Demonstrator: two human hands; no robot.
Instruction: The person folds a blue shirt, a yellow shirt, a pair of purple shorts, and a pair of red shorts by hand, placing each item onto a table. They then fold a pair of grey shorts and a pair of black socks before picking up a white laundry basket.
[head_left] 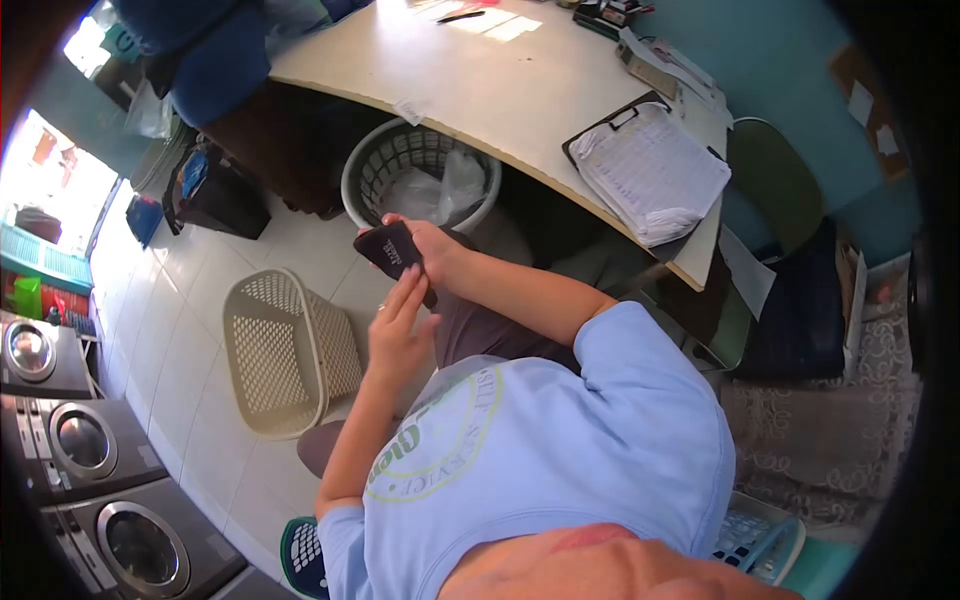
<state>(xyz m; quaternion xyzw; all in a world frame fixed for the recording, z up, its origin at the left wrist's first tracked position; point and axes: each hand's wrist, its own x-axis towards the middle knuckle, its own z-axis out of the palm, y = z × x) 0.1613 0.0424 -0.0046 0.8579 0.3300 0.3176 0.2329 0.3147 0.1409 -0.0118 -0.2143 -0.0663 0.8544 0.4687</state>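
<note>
My right hand is closed around a flat dark phone-like case with small pale lettering. Its upper side faces the camera. Below it, my left hand has its fingers stretched out and a ring on one of them; the fingertips touch the case's lower edge. Behind the right hand stands a round grey basket with clear plastic bags inside. A cream rectangular laundry basket, on its side or tilted, lies left of my left hand.
A white desk spans the top, with a clipboard of papers. Another person's blue clothing shows at the upper left, near a black bin. Front-loading machines line the lower left. A green chair stands right of the desk.
</note>
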